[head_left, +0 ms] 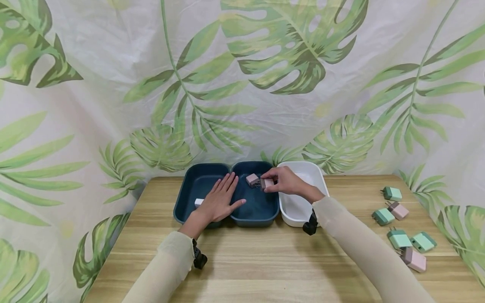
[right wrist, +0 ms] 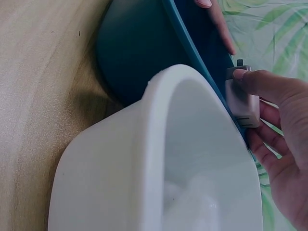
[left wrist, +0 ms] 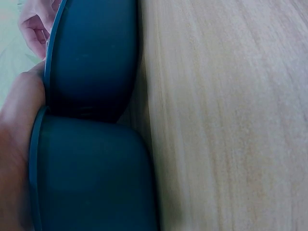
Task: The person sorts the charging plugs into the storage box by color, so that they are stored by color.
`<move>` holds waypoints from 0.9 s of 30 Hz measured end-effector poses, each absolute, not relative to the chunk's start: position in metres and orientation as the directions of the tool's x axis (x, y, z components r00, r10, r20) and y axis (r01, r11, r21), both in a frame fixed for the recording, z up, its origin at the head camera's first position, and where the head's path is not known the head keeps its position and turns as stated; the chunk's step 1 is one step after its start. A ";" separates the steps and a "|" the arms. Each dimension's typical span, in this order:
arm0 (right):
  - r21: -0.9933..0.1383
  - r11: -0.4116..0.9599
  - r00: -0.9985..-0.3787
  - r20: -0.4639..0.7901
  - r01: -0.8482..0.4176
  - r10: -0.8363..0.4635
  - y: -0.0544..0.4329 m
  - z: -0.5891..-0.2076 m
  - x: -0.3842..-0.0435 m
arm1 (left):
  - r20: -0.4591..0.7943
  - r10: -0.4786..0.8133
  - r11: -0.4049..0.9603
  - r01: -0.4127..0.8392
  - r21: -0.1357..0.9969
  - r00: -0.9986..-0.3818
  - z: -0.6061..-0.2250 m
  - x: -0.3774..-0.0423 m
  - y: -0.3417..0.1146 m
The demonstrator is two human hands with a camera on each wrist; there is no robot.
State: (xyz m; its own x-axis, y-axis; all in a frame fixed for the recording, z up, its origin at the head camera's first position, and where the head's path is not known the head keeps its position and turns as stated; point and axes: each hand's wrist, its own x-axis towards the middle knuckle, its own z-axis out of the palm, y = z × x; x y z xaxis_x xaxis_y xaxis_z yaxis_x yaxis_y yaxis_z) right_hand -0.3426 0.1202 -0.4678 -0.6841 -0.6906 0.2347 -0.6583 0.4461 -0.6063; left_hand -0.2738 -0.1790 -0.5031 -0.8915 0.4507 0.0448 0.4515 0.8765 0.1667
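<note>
My right hand [head_left: 286, 181] pinches a pink and brown plug-in charger [right wrist: 243, 101] between thumb and fingers, over the right side of the middle dark blue bin [head_left: 254, 223]. Its metal prongs point left, towards another pink charger [head_left: 252, 179] in that bin; whether the two touch I cannot tell. My left hand [head_left: 217, 204] lies with straight, spread fingers across the adjoining rims of the middle bin and the left dark blue bin [head_left: 179, 202]. A white block-shaped item [head_left: 198, 203] shows in the left bin, partly hidden by this hand.
To the right of the middle bin stands a white bin [head_left: 291, 221], with my right forearm passing over it. Several green chargers [head_left: 399, 238] and pink chargers [head_left: 414, 259] lie scattered at the right of the wooden table [head_left: 265, 265]. A leaf-patterned cloth [head_left: 288, 122] hangs behind the bins.
</note>
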 end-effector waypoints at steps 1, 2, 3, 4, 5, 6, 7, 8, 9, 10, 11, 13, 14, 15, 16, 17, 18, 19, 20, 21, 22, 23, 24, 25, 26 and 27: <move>-0.605 0.447 -0.684 0.234 -0.658 -0.691 0.120 -0.468 -0.342 | 0.046 0.451 0.876 0.452 0.168 -0.891 -0.503 -0.274 -0.179; -0.601 0.450 -0.683 0.234 -0.661 -0.692 0.120 -0.468 -0.342 | 0.047 0.451 0.876 0.452 0.168 -0.891 -0.503 -0.274 -0.179; -0.597 0.451 -0.682 0.234 -0.663 -0.693 0.120 -0.468 -0.342 | 0.046 0.452 0.876 0.453 0.167 -0.891 -0.503 -0.274 -0.179; -0.596 0.451 -0.681 0.234 -0.664 -0.694 0.120 -0.469 -0.342 | 0.044 0.452 0.876 0.452 0.166 -0.891 -0.503 -0.274 -0.179; -0.596 0.451 -0.680 0.234 -0.665 -0.695 0.119 -0.469 -0.342 | 0.041 0.451 0.877 0.452 0.164 -0.891 -0.503 -0.274 -0.179; -0.597 0.449 -0.680 0.233 -0.665 -0.696 0.119 -0.469 -0.342 | 0.038 0.451 0.877 0.451 0.164 -0.891 -0.503 -0.274 -0.179; -0.598 0.448 -0.679 0.233 -0.664 -0.696 0.119 -0.470 -0.342 | 0.038 0.453 0.877 0.452 0.164 -0.891 -0.503 -0.274 -0.179; -0.599 0.447 -0.679 0.234 -0.664 -0.696 0.118 -0.470 -0.342 | 0.037 0.454 0.876 0.453 0.163 -0.890 -0.503 -0.274 -0.178; -0.604 0.445 -0.680 0.233 -0.662 -0.696 0.118 -0.471 -0.342 | 0.034 0.454 0.877 0.453 0.160 -0.891 -0.503 -0.274 -0.178; -0.607 0.444 -0.681 0.231 -0.659 -0.695 0.118 -0.471 -0.343 | 0.035 0.454 0.877 0.454 0.159 -0.890 -0.503 -0.274 -0.178; -0.611 0.444 -0.682 0.228 -0.656 -0.695 0.118 -0.471 -0.343 | 0.037 0.455 0.877 0.454 0.158 -0.890 -0.504 -0.274 -0.178; -0.614 0.445 -0.684 0.223 -0.652 -0.694 0.117 -0.471 -0.343 | 0.039 0.454 0.878 0.454 0.153 -0.890 -0.504 -0.274 -0.179; -0.613 0.448 -0.685 0.220 -0.651 -0.694 0.117 -0.471 -0.343 | 0.039 0.453 0.878 0.453 0.152 -0.891 -0.504 -0.274 -0.179; -0.615 0.449 -0.686 0.215 -0.648 -0.695 0.117 -0.470 -0.343 | 0.038 0.450 0.880 0.451 0.151 -0.892 -0.504 -0.274 -0.179; -0.612 0.453 -0.686 0.213 -0.649 -0.695 0.117 -0.470 -0.343 | 0.040 0.450 0.880 0.450 0.152 -0.892 -0.504 -0.273 -0.179; -0.608 0.457 -0.687 0.211 -0.650 -0.696 0.117 -0.469 -0.342 | 0.038 0.448 0.881 0.448 0.153 -0.893 -0.504 -0.273 -0.179; -0.603 0.460 -0.687 0.211 -0.651 -0.696 0.117 -0.469 -0.342 | 0.037 0.447 0.882 0.447 0.152 -0.894 -0.503 -0.273 -0.178; -0.601 0.462 -0.687 0.212 -0.653 -0.695 0.117 -0.468 -0.342 | 0.039 0.447 0.881 0.447 0.155 -0.894 -0.504 -0.273 -0.179; -0.599 0.461 -0.686 0.213 -0.654 -0.695 0.118 -0.468 -0.341 | 0.040 0.446 0.881 0.447 0.159 -0.894 -0.503 -0.273 -0.179; -0.597 0.461 -0.686 0.216 -0.656 -0.695 0.118 -0.467 -0.340 | 0.044 0.447 0.879 0.448 0.161 -0.893 -0.504 -0.273 -0.179; -0.593 0.462 -0.685 0.220 -0.659 -0.694 0.118 -0.466 -0.339 | 0.047 0.449 0.878 0.450 0.164 -0.892 -0.504 -0.274 -0.179; -0.592 0.460 -0.684 0.225 -0.662 -0.694 0.119 -0.465 -0.339 | 0.045 0.450 0.878 0.451 0.163 -0.892 -0.504 -0.274 -0.179; -0.592 0.458 -0.683 0.229 -0.663 -0.693 0.120 -0.464 -0.338 | 0.046 0.450 0.878 0.451 0.160 -0.892 -0.505 -0.274 -0.179; -0.590 0.455 -0.681 0.237 -0.667 -0.693 0.120 -0.464 -0.337 | 0.043 0.450 0.878 0.451 0.159 -0.892 -0.505 -0.275 -0.179; -0.587 0.453 -0.680 0.244 -0.671 -0.691 0.121 -0.463 -0.336 | 0.041 0.451 0.878 0.451 0.158 -0.892 -0.505 -0.275 -0.178; -0.586 0.453 -0.682 0.248 -0.671 -0.688 0.122 -0.463 -0.335 | 0.041 0.450 0.879 0.451 0.158 -0.892 -0.505 -0.275 -0.179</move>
State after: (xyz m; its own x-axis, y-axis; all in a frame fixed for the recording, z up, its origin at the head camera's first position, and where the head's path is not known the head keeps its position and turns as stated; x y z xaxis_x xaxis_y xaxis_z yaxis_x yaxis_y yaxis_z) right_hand -0.3355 0.1222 -0.4626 -0.6815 -0.6884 0.2481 -0.6713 0.4533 -0.5864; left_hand -0.2753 -0.1786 -0.5051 -0.8920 0.4502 0.0407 0.4506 0.8787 0.1575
